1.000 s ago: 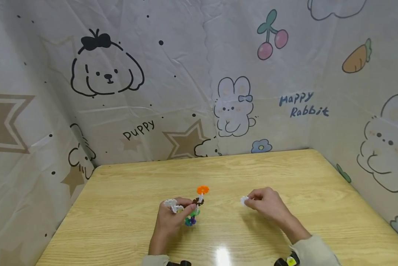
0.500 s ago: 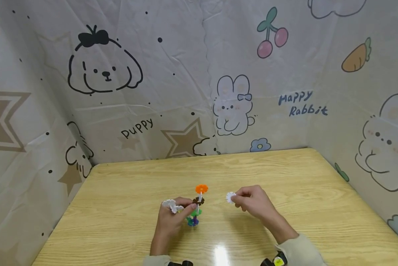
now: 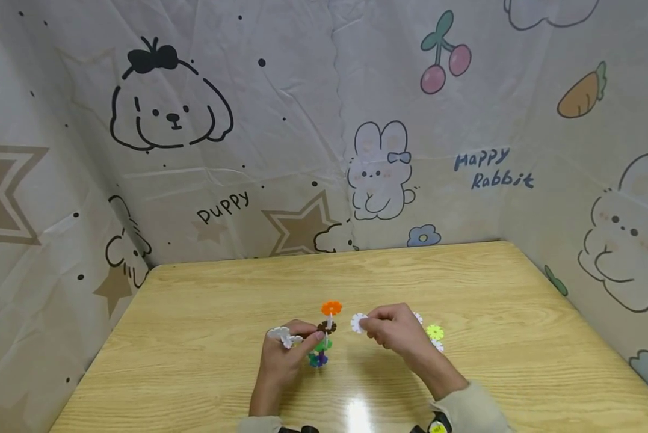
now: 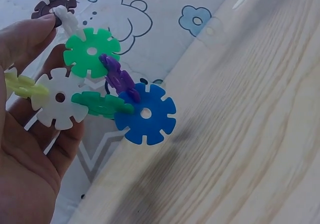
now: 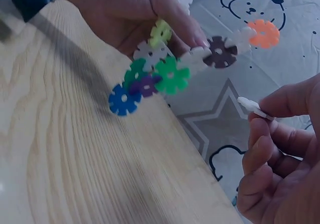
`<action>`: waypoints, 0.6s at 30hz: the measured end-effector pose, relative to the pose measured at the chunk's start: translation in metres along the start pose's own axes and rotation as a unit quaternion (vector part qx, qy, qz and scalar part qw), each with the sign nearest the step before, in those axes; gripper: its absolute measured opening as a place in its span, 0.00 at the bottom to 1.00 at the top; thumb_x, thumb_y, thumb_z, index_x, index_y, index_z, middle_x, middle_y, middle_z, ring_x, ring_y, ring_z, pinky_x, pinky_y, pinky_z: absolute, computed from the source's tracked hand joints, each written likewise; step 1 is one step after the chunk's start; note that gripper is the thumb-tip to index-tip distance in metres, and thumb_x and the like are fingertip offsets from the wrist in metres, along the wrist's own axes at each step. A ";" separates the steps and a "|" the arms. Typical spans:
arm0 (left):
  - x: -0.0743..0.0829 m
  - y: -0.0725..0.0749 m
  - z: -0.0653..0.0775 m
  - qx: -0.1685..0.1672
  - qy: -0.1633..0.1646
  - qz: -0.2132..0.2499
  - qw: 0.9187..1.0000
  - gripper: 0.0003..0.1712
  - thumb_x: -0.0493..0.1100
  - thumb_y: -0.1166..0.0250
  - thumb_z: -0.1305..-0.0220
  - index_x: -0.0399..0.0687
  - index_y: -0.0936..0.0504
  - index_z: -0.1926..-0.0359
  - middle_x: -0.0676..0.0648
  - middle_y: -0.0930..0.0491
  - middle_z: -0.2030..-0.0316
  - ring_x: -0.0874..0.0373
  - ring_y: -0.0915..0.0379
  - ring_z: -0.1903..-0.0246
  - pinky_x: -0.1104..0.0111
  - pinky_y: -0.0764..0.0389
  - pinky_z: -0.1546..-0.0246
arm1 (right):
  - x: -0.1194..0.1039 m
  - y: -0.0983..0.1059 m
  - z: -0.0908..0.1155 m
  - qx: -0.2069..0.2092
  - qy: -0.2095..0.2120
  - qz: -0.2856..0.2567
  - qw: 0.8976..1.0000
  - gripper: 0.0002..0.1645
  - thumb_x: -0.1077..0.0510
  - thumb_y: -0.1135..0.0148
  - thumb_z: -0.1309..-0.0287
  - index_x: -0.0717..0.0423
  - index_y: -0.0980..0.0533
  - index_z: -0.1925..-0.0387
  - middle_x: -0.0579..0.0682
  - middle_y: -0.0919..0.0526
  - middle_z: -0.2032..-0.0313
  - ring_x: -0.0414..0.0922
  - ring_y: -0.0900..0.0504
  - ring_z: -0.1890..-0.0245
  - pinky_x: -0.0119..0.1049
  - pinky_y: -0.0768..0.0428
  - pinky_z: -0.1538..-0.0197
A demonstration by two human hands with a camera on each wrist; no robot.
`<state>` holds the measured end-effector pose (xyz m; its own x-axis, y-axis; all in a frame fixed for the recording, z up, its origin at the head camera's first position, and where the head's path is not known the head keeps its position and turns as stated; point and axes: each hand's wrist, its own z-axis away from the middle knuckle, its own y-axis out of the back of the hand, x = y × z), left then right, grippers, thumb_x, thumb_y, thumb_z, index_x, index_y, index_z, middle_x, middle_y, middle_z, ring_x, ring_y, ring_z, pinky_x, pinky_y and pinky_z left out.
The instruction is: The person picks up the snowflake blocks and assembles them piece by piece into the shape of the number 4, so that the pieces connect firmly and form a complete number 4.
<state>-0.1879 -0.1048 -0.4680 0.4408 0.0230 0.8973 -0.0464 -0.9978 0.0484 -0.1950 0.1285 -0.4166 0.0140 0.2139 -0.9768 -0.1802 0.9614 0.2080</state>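
Got a pale wood-grain desk (image 3: pixel 221 294) here, boxed in by crinkly cartoon-print cloth (image 3: pixel 291 156), puppies and rabbits everywhere. Reaching in from the near side, beige sleeves (image 3: pixel 472 409) and all. Pinching a chain of notched discs (image 4: pixel 85 63) in the left grip (image 3: pixel 280 361), right at the brown disc (image 5: pixel 215 61), with the orange disc (image 5: pixel 271 35) poking out above and the blue disc (image 4: pixel 161 116) down low. Pinching a white disc (image 3: pixel 358 323) by its edge in the right grip (image 3: pixel 398 332), near the chain but apart. Also spotting a yellow-green disc (image 3: pixel 435 332) just beside the right wrist.

Gap between disc (image 3: pixel 357 323) and chain (image 5: pixel 170 78)
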 end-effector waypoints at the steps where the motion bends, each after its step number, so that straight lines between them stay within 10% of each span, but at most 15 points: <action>1: 0.000 -0.001 0.000 0.001 -0.004 -0.001 1.000 0.03 0.31 0.27 0.44 0.37 0.13 0.68 0.40 0.15 0.68 0.54 0.19 0.66 0.67 0.21 0.60 | 0.000 -0.002 0.000 0.001 -0.002 -0.005 1.000 0.13 0.61 0.35 0.39 0.64 0.20 0.77 0.49 0.25 0.81 0.40 0.35 0.81 0.30 0.36 0.78; 18: 0.000 -0.007 0.000 0.011 -0.032 -0.005 0.999 0.04 0.26 0.27 0.46 0.34 0.14 0.69 0.42 0.15 0.69 0.56 0.19 0.66 0.68 0.21 0.60 | -0.007 -0.024 -0.001 -0.006 -0.030 -0.068 0.997 0.15 0.60 0.37 0.38 0.61 0.21 0.80 0.50 0.23 0.80 0.40 0.32 0.80 0.30 0.34 0.76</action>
<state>-0.1875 -0.0977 -0.4679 0.4980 0.0289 0.8667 -0.0225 -0.9987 0.0463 -0.1922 0.1034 -0.4148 0.0980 0.0911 -0.9910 -0.1852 0.9801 0.0718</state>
